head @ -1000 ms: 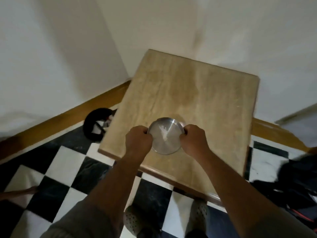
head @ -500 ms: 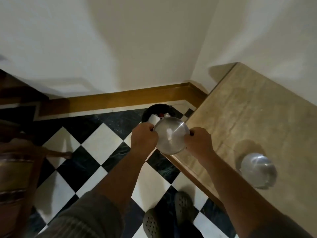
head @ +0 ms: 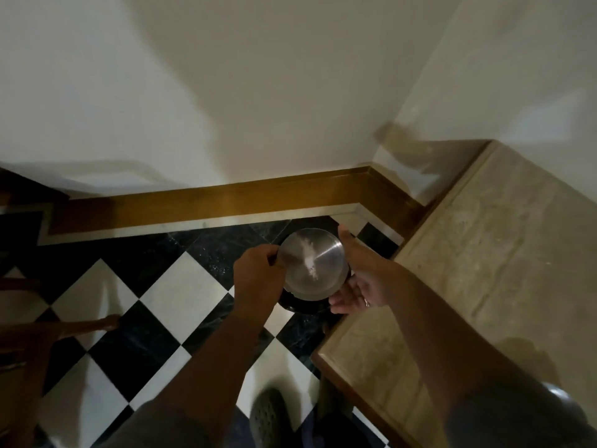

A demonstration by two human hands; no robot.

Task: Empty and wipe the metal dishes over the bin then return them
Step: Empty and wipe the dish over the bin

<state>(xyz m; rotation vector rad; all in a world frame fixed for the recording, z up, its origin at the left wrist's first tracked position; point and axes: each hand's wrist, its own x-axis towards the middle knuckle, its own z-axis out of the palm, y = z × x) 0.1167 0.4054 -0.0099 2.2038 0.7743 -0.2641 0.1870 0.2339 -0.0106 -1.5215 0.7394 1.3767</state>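
A round metal dish [head: 311, 263] with a streak of white powder inside is held level in the air above the floor. My left hand [head: 258, 276] pinches its left rim. My right hand [head: 358, 282] cups its right side, thumb on the far rim and fingers underneath. Directly below the dish, a black bin [head: 300, 305] stands on the floor; only its dark near rim shows. A second metal dish [head: 563, 402] sits on the table at the lower right, mostly hidden by my right arm.
The beige stone table [head: 484, 253] with a wooden edge fills the right side, close to the bin. A black and white checkered floor [head: 181, 295] meets a wooden skirting board. A wooden chair leg [head: 93, 323] stands at the left. My shoe [head: 268, 415] is below.
Both hands have carried the dish off the table, leftward and out over the bin. My right hand has shifted from pinching the rim to cupping the dish from below.
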